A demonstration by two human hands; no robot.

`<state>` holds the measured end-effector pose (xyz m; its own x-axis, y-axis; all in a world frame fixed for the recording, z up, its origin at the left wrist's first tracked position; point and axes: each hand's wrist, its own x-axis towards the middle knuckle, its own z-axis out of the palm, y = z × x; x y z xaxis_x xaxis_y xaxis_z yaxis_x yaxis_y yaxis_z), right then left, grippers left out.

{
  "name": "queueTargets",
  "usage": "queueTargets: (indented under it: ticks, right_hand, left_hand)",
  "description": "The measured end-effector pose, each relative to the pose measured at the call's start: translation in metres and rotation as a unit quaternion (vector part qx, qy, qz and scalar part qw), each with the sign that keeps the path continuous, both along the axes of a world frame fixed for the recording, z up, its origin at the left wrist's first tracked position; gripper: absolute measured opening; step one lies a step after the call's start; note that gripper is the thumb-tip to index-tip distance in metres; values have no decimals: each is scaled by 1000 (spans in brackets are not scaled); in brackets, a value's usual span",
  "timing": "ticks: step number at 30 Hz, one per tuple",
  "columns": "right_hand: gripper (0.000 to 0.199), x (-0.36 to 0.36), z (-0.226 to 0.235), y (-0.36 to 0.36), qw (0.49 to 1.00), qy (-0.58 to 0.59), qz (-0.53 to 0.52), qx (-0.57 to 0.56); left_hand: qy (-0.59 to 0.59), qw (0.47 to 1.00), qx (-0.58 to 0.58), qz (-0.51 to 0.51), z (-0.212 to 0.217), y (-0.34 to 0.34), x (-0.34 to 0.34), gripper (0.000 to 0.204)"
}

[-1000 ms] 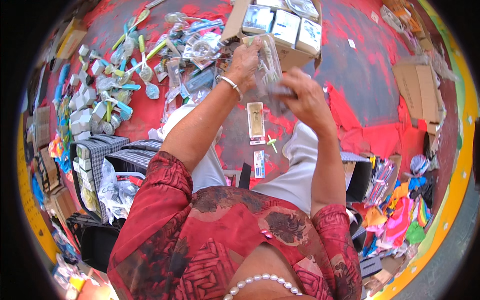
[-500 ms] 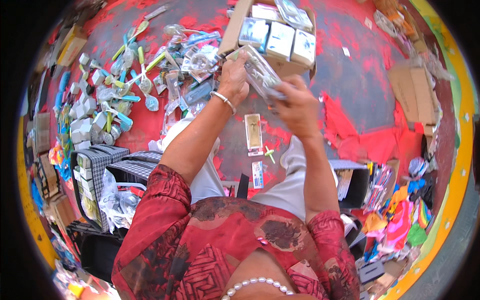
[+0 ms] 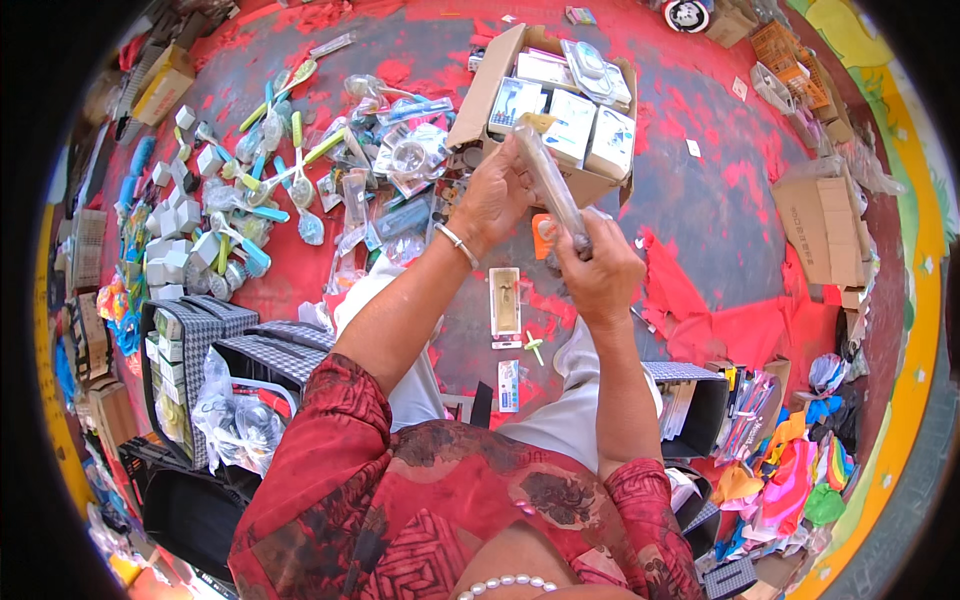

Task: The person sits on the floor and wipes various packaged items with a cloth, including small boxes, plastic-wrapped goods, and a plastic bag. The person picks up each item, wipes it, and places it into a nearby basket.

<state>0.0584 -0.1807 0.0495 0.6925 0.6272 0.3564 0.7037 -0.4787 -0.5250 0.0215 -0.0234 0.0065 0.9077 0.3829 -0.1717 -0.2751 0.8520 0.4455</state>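
Note:
Between my hands is a long, narrow, clear plastic package (image 3: 552, 180), tilted so that mostly its edge shows; its contents cannot be made out. My left hand (image 3: 492, 200) grips its upper part, fingers partly hidden behind it. The lower end is closed in my right hand (image 3: 603, 268). Just under the package, an orange-and-white item (image 3: 544, 234) shows in part. On the floor between my legs lie a shallow white-rimmed tray (image 3: 505, 300) with a tan inside, a light-green cross-shaped piece (image 3: 534, 346) and a small blue-and-white packet (image 3: 509, 386).
Ahead stands an open cardboard box (image 3: 480, 95) filled with white packages. Brushes (image 3: 299, 180), small white boxes (image 3: 170, 225) and plastic packs spread across the left floor. Checked fabric bins (image 3: 225, 320) stand at my left, another bin (image 3: 690, 400) at my right, near colourful bags (image 3: 790, 470).
The package has turned from its broad face to its edge, both hands still on it. My view has shifted, so the floor items sit lower. The orange-and-white item now shows.

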Motion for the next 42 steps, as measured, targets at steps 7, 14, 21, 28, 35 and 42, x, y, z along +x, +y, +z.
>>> queueTargets:
  ticks: [7,14,21,28,35,42]
  right_hand:
    - [25,-18,-12,6,963,-246,46,-95]
    - [23,-39,-14,5,954,-249,114,-117]
    - [17,2,33,-15,920,288,-27,264]
    - [28,-14,-4,25,986,-82,136,45]
    - [23,20,-5,21,995,-23,31,91]
    - [16,62,7,-8,981,-24,-187,36]
  left_hand:
    - [84,996,1,-5,-5,-2,4,42]
    - [88,992,-94,-13,-7,12,-1,57]
    - [61,991,-55,-101,-2,-1,-4,64]
    - [19,976,-87,-199,-7,-16,-8,60]
    - [99,961,-24,-257,3,-32,-12,55]
    - [79,943,34,-322,8,-34,-16,67]
